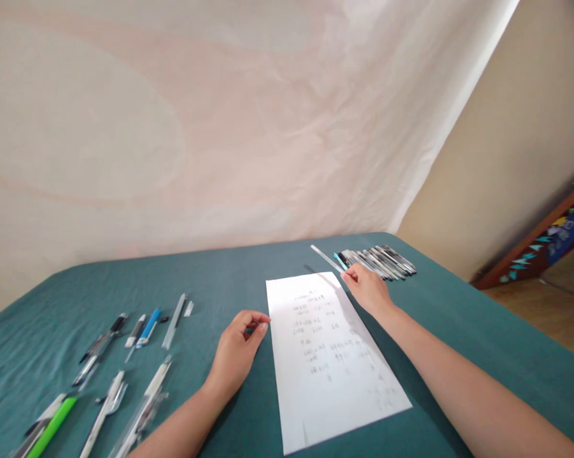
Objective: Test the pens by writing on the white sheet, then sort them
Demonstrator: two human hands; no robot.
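Observation:
A thin translucent white tube [322, 256], like a pen barrel or refill, sticks out up and to the left from my right hand [366, 289]. The thumb and fingers pinch its lower end, just past the upper right edge of the paper. Beside those fingers shows the end of a teal pen [338, 259]. My left hand [238, 346] has its fingers curled in towards the thumb, with nothing visible in them. Its fingertips are at the left edge of a white sheet of paper [337, 397] with faint handwriting.
To the right of the paper, several clear and black pens [382, 262] lie side by side in a row. Loose pens and pen parts spread over the left, among them a green one [53, 427] and a blue one [149, 326]. Behind the green-clothed table [210, 267] hangs a pale curtain [249, 127].

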